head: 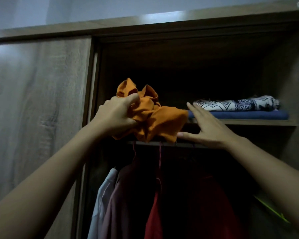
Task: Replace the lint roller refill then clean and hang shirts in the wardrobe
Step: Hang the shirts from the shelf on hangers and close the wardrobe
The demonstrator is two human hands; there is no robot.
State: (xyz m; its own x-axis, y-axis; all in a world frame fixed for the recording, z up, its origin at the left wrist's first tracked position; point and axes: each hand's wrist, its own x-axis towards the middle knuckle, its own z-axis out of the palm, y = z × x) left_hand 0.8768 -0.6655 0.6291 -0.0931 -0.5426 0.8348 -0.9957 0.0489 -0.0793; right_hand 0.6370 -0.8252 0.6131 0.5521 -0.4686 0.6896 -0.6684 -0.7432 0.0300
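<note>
Both bare forearms rise from the lower corners of the frame toward the open wardrobe (41, 100). At centre, the left hand (116, 116) is clamped on a crumpled orange shirt (155, 118), fingers dug into the bunched cloth. That shirt sits at the front edge of the upper shelf (259, 122), its lower folds spilling over the edge and down to the hanging rail (183, 144). Just right of centre, the right hand (209, 130) is spread flat, fingers apart and holding nothing; its thumb lies just beside the shirt's lower right corner, though whether they touch cannot be told. On the shelf at the right of the frame, a folded white and dark patterned cloth (238, 104) rests on a folded blue cloth (248, 115). Below the rail, in the lower middle, several garments hang on hangers: a white shirt (102, 197) at the left, a mauve one (117, 195) beside it, then a red one (155, 213). Farther right the wardrobe is too dark to make out.
</note>
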